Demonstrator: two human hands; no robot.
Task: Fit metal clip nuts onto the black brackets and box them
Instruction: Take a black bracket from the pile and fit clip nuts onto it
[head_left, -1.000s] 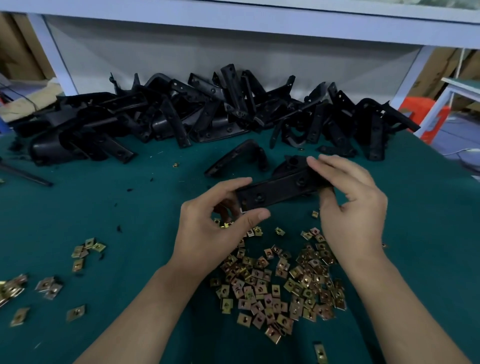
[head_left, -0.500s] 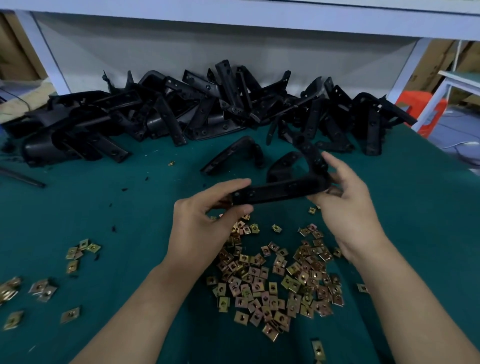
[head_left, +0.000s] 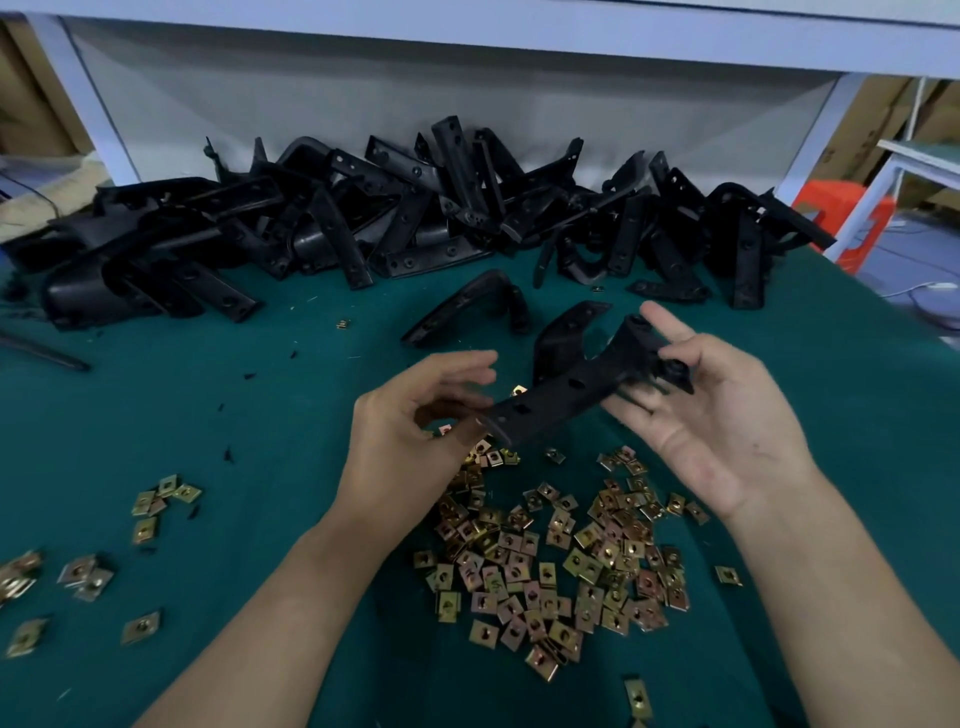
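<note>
Bare green table surface (head_left: 260, 415) lies open on the near left between the bracket heap (head_left: 363, 223) along the back and the small scatter of clip nuts (head_left: 161, 499) at left. The heap blocks the whole rear edge below the white shelf frame (head_left: 467, 31). Two loose brackets (head_left: 467, 306) lie just in front of it, narrowing the middle. The main clip nut pile (head_left: 561, 561) covers the near centre, directly beneath the held bracket (head_left: 566, 395), which spans from the left hand (head_left: 410, 441) to the right hand (head_left: 717, 421). Open cloth remains on the far right of the table.
</note>
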